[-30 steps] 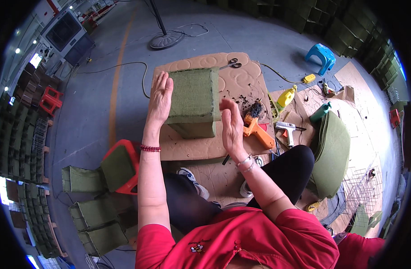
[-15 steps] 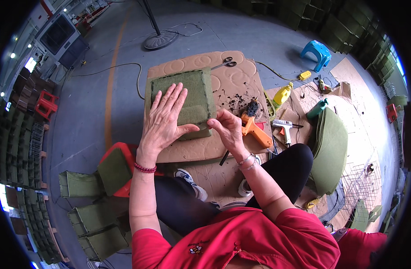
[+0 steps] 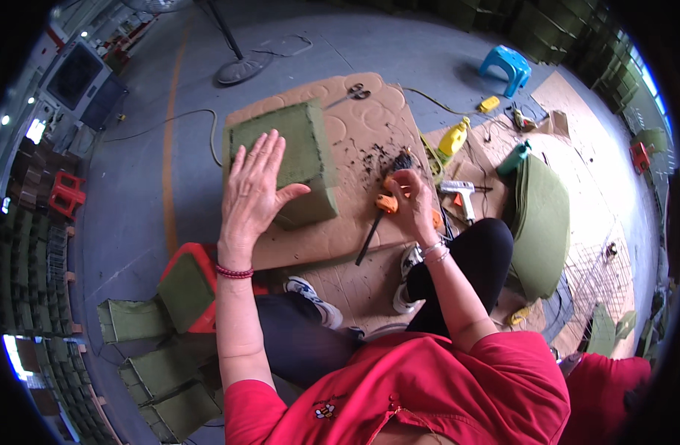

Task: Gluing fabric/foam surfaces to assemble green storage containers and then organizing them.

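A green fabric-covered box [image 3: 299, 133] rests on the cardboard-topped work surface [image 3: 355, 111]. My left hand [image 3: 254, 189] lies flat on its top face, fingers stretched out and thumb spread toward the near right edge. To the right of the box, my right hand [image 3: 415, 204] is over an orange glue gun [image 3: 386, 202], partly hiding it. Its fingers are curled together; whatever is between them, if anything, is hidden. A black stick [image 3: 368, 237] juts toward me beside the gun. Dark crumbs [image 3: 377, 156] are scattered around the gun's tip.
Scissors [image 3: 359, 91] lie at the far edge. Right of the surface are a yellow bottle [image 3: 454, 139], a white glue gun [image 3: 460, 194], a green bottle [image 3: 514, 158] and stacked green sheets [image 3: 540, 230]. A blue stool [image 3: 507, 68] stands beyond. Green boxes [image 3: 158, 371] sit at lower left.
My right hand has left the box's near right corner and moved right, over the orange glue gun. My left hand stays flat on the box. The whole view has shifted slightly.
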Action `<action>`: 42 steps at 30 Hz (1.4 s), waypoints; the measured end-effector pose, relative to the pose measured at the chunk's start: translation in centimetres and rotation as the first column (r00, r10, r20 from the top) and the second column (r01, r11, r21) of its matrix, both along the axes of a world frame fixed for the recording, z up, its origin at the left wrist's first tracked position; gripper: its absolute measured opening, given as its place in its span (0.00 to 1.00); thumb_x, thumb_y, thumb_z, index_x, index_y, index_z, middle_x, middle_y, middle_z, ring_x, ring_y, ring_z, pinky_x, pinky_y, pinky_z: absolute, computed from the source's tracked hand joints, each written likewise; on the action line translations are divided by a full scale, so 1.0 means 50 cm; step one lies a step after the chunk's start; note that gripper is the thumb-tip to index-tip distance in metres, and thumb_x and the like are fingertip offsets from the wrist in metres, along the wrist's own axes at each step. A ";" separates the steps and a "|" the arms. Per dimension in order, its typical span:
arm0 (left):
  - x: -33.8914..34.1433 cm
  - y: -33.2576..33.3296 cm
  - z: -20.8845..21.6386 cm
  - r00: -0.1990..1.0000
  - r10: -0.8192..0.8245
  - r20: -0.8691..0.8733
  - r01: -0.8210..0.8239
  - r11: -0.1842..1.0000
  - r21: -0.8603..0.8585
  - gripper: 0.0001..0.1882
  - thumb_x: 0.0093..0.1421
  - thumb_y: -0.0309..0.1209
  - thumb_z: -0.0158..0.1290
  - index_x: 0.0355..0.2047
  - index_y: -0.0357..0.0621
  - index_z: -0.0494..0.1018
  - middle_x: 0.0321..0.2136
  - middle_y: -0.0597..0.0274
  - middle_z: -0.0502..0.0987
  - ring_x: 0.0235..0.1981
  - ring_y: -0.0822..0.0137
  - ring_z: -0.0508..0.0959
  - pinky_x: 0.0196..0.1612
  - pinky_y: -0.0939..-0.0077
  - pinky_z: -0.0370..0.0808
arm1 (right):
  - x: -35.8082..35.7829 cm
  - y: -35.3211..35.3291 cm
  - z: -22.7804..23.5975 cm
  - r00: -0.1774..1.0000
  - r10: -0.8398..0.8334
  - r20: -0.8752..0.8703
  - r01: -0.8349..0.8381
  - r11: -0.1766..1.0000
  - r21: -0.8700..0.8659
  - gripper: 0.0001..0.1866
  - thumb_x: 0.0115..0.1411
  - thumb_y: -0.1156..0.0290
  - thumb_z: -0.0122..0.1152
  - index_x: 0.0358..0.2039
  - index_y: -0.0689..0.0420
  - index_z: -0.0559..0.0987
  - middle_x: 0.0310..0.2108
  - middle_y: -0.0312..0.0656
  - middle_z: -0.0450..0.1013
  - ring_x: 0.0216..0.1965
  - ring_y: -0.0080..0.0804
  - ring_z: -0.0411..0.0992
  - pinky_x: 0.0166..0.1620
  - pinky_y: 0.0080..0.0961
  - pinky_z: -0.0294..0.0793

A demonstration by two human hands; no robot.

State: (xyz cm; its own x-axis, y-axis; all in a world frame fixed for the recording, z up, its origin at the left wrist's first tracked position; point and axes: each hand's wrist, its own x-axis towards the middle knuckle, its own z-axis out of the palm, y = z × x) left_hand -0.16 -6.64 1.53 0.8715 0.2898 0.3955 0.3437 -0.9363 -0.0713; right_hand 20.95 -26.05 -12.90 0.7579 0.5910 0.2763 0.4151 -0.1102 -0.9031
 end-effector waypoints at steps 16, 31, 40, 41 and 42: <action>-0.001 -0.008 -0.011 0.992 0.085 0.093 -0.088 0.996 0.021 0.48 0.50 0.66 0.46 0.58 0.37 0.64 0.59 0.52 0.64 0.61 0.57 0.63 0.63 0.52 0.57 | 0.037 -0.042 -0.051 0.799 0.114 0.591 0.290 0.787 -0.544 0.22 0.38 0.76 0.63 0.37 0.61 0.71 0.40 0.46 0.67 0.47 0.45 0.64 0.46 0.36 0.68; 0.001 -0.007 -0.012 0.991 0.105 0.087 -0.104 0.994 -0.012 0.48 0.50 0.67 0.45 0.59 0.38 0.62 0.61 0.53 0.62 0.62 0.57 0.61 0.63 0.54 0.57 | 0.056 0.049 0.209 0.673 0.393 -0.627 -0.183 0.910 0.373 0.22 0.62 0.54 0.56 0.50 0.54 0.69 0.35 0.35 0.73 0.31 0.23 0.74 0.30 0.20 0.76; 0.006 -0.004 -0.018 0.984 0.083 0.158 -0.079 0.996 -0.027 0.49 0.49 0.69 0.43 0.56 0.38 0.66 0.58 0.52 0.66 0.61 0.55 0.64 0.62 0.52 0.58 | 0.080 0.103 0.203 0.583 0.439 -0.684 -0.318 0.897 0.306 0.22 0.60 0.54 0.59 0.49 0.52 0.69 0.33 0.34 0.73 0.29 0.23 0.74 0.29 0.20 0.77; 0.007 -0.003 -0.019 0.984 0.081 0.157 -0.079 0.997 -0.024 0.49 0.49 0.69 0.43 0.56 0.38 0.66 0.58 0.52 0.66 0.61 0.55 0.64 0.62 0.52 0.58 | 0.077 0.104 0.203 0.581 0.438 -0.686 -0.320 0.898 0.303 0.22 0.60 0.54 0.59 0.49 0.52 0.69 0.33 0.34 0.73 0.29 0.23 0.74 0.29 0.20 0.77; 0.006 -0.002 -0.020 0.984 0.084 0.156 -0.081 0.996 -0.027 0.49 0.49 0.69 0.43 0.56 0.38 0.66 0.58 0.52 0.66 0.61 0.55 0.64 0.62 0.52 0.58 | 0.074 0.104 0.205 0.593 0.431 -0.680 -0.310 0.902 0.302 0.22 0.60 0.54 0.59 0.48 0.54 0.70 0.32 0.36 0.73 0.28 0.24 0.75 0.29 0.20 0.77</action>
State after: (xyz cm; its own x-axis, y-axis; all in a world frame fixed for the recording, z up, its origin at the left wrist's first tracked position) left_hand 0.16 -6.72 0.54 0.7719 0.3674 0.5189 0.4250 -0.9051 0.0086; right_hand 24.67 -20.86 -2.65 0.4718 0.8684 -0.1525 -0.3912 0.0511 -0.9189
